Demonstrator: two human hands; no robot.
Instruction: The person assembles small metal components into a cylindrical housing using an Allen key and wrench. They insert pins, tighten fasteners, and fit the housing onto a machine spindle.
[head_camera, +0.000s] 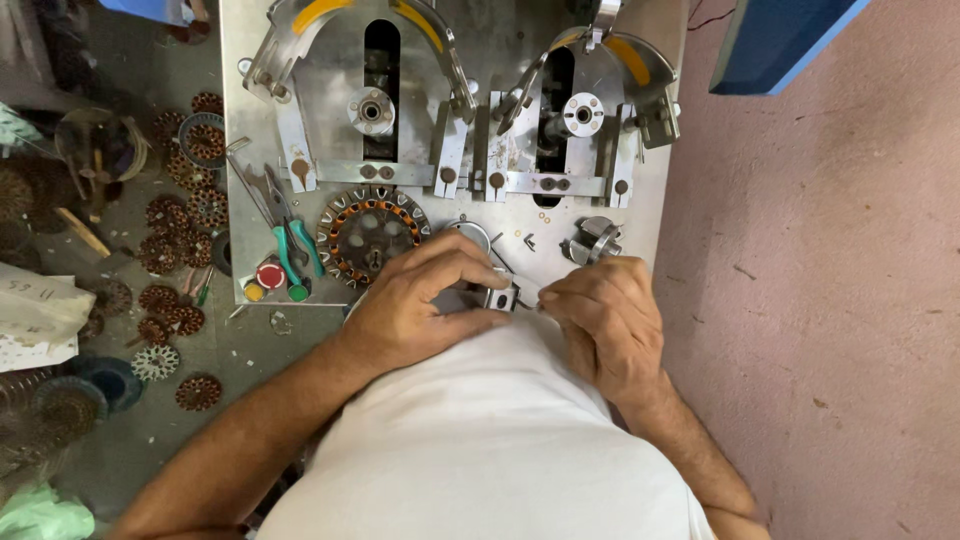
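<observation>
1. The metal counter (650, 215) carries two arched winding fixtures, the left fixture (370, 100) and the right fixture (585, 110), each with a hub at its middle.
2. A round wound stator (368, 235) lies flat on the counter, just beyond the left hand (415, 305); green-handled pliers (290, 250) lie to its left, and loose stators (175, 255) are scattered on the floor.
3. The left hand arches over a small metal block (497, 297) at the counter's near edge, its fingers (470, 265) closed round it from above and below, wrist bent inward.
4. The right hand (605, 315) is curled just beside the block, fingertips pinched toward its right side; what they grip is too small to tell.
5. To do this well, I judge the left hand should hold the block steady against the counter while the right works with small, controlled pinches.
</observation>
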